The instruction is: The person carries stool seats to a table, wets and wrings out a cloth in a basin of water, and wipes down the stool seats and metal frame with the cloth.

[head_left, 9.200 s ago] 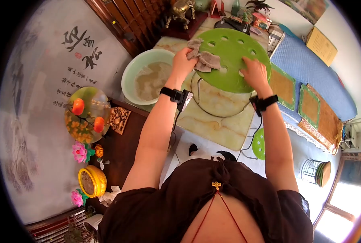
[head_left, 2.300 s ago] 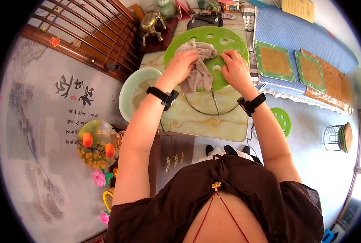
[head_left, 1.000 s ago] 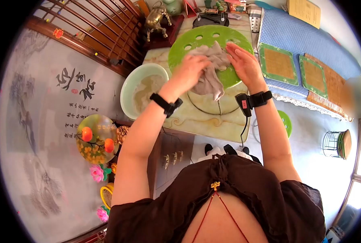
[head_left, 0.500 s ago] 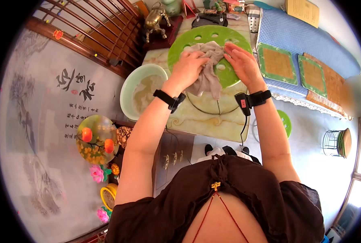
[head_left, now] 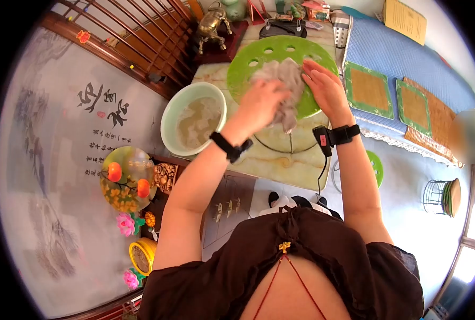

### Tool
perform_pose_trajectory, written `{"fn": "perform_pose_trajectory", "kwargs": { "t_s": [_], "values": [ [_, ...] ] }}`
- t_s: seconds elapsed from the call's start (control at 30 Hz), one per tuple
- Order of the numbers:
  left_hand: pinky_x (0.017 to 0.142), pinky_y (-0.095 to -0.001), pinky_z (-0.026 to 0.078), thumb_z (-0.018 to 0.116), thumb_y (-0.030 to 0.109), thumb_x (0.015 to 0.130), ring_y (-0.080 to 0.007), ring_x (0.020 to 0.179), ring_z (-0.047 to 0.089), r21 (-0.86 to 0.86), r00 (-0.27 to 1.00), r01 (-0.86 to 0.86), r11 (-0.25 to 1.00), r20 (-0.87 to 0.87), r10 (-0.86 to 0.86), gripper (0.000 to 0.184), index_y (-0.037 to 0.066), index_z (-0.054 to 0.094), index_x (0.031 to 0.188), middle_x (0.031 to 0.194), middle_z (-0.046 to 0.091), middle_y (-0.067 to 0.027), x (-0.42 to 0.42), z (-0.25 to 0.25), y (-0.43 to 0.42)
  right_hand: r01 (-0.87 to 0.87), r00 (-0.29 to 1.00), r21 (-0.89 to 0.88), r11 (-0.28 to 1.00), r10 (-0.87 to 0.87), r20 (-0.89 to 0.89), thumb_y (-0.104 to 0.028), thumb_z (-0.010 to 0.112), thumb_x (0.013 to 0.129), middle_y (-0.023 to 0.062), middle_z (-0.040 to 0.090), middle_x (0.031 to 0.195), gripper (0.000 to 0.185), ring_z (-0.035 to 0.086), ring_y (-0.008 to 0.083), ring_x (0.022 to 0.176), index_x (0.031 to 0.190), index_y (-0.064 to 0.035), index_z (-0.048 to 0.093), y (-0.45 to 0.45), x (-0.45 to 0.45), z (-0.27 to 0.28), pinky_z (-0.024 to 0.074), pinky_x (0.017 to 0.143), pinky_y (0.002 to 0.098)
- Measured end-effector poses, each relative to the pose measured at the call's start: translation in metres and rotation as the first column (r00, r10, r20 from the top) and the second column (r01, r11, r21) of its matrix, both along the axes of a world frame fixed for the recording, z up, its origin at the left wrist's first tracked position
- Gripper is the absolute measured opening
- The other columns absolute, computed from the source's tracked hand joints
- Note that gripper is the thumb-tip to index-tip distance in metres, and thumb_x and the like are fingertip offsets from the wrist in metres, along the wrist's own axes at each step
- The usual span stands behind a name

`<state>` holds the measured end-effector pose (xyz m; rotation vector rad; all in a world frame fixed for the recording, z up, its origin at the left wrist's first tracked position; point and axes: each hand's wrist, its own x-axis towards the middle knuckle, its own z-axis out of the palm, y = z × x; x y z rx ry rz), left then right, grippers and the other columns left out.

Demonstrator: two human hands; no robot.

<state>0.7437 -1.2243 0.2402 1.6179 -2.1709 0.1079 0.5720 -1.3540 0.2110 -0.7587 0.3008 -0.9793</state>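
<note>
A grey cloth [head_left: 286, 74] lies bunched on the green round stool seat [head_left: 241, 72], which has several holes and stands on a marble-patterned table. My left hand [head_left: 263, 101] presses on the cloth, its fingers curled into it and blurred by motion. My right hand [head_left: 325, 88] rests at the right side of the seat with its fingers stretched out and close together. Its fingertips are beside the cloth; whether they touch it I cannot tell. A curved metal bar of the stool's frame [head_left: 274, 151] shows below the seat.
Left of the stool, a pale green basin [head_left: 167, 125] holds cloudy water. A brass animal figure [head_left: 212, 28] stands on a dark red base behind it. At the back lies a black pouch [head_left: 283, 29]. To the right is a bed with a blue cover [head_left: 379, 45] and woven mats.
The cloth has bunched up more and shifted slightly on the seat. My left hand has moved a little right and down with it, now blurred. My right hand stays at the seat's edge.
</note>
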Motion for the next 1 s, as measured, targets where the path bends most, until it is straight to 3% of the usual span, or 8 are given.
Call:
{"fn": "perform_pose_trajectory", "kwargs": {
  "t_s": [0.13,0.2,0.33,0.47,0.67,0.8,0.87,1.0],
  "values": [
    [0.096,-0.0382,0.044,0.062,-0.003,0.073,-0.03,0.116,0.049,0.038,0.99,0.01,0.999,-0.138,-0.005,0.043,0.013,0.063,0.113,0.126,0.055,-0.0062,-0.006,0.003,0.029,0.006,1.0,-0.022,1.0,-0.006,-0.013,-0.002,0.053,0.09,0.0175,0.053,0.127,0.036,0.047,0.0257,0.123,0.123,0.0116,0.051,0.001,0.001,0.0,0.0381,0.105,0.0369],
    [0.097,-0.039,0.044,0.059,-0.004,0.076,-0.0309,0.118,0.049,0.064,0.99,-0.056,0.996,-0.124,0.063,0.043,0.012,0.061,0.116,0.127,0.055,-0.0092,0.018,0.001,0.022,0.003,1.0,-0.042,0.999,-0.005,-0.03,-0.002,0.053,0.09,0.0179,0.053,0.127,0.036,0.047,0.0257,0.122,0.123,0.0116,0.051,0.0,0.001,0.0,0.038,0.106,0.0371],
    [0.098,-0.04,0.043,0.057,-0.002,0.078,-0.0328,0.117,0.05,-0.079,0.955,-0.225,0.971,-0.215,0.204,0.04,0.01,0.061,0.116,0.125,0.056,-0.0125,0.098,-0.035,-0.009,-0.015,0.999,-0.058,0.998,0.012,-0.048,-0.002,0.054,0.089,0.0169,0.054,0.126,0.036,0.048,0.0253,0.121,0.123,0.0117,0.052,-0.001,0.0,0.002,0.0383,0.106,0.0372],
    [0.098,-0.0397,0.043,0.058,-0.001,0.077,-0.0329,0.114,0.051,-0.12,0.934,-0.321,0.939,-0.202,0.293,0.037,0.006,0.063,0.113,0.122,0.058,-0.014,0.09,-0.031,-0.002,-0.006,0.999,-0.063,0.998,0.003,-0.048,-0.002,0.054,0.09,0.0162,0.054,0.126,0.036,0.048,0.0249,0.121,0.123,0.0117,0.052,-0.001,0.0,0.0,0.0382,0.105,0.0364],
    [0.098,-0.0417,0.042,0.06,-0.004,0.074,-0.0344,0.114,0.051,-0.058,0.969,-0.156,0.986,-0.203,0.141,0.047,0.008,0.06,0.119,0.131,0.053,-0.0123,0.003,-0.022,0.045,-0.001,0.994,-0.091,0.996,-0.009,-0.107,-0.001,0.05,0.091,0.0198,0.05,0.132,0.038,0.045,0.0286,0.127,0.126,0.0125,0.048,0.001,0.002,0.004,0.0356,0.109,0.0381],
    [0.099,-0.0412,0.041,0.061,-0.002,0.076,-0.0346,0.117,0.049,-0.015,0.959,-0.145,0.989,-0.249,0.137,0.046,0.007,0.058,0.121,0.132,0.053,-0.0128,0.011,-0.014,0.04,0.005,0.989,-0.104,0.995,-0.02,-0.144,-0.001,0.05,0.091,0.0194,0.05,0.132,0.038,0.045,0.0279,0.127,0.126,0.0123,0.048,0.003,0.002,0.007,0.0359,0.109,0.0378],
    [0.099,-0.0413,0.042,0.06,0.002,0.078,-0.0344,0.117,0.049,-0.098,0.974,-0.165,0.981,-0.17,0.147,0.041,0.005,0.058,0.12,0.13,0.053,-0.015,0.042,-0.021,0.015,-0.012,0.994,-0.101,0.995,0.001,-0.107,-0.003,0.055,0.09,0.0159,0.054,0.126,0.036,0.048,0.0235,0.122,0.122,0.011,0.052,0.002,0.001,0.004,0.0384,0.105,0.0335],
    [0.099,-0.0413,0.041,0.059,0.004,0.08,-0.0357,0.119,0.048,-0.033,0.96,-0.247,0.968,-0.146,0.24,0.041,0.006,0.057,0.121,0.132,0.052,-0.0159,0.073,-0.024,-0.021,-0.006,0.995,-0.086,0.996,-0.003,-0.104,-0.003,0.056,0.09,0.016,0.054,0.125,0.036,0.049,0.0238,0.121,0.122,0.0115,0.052,0.001,0.0,0.004,0.0383,0.105,0.0337]
  ]
}}
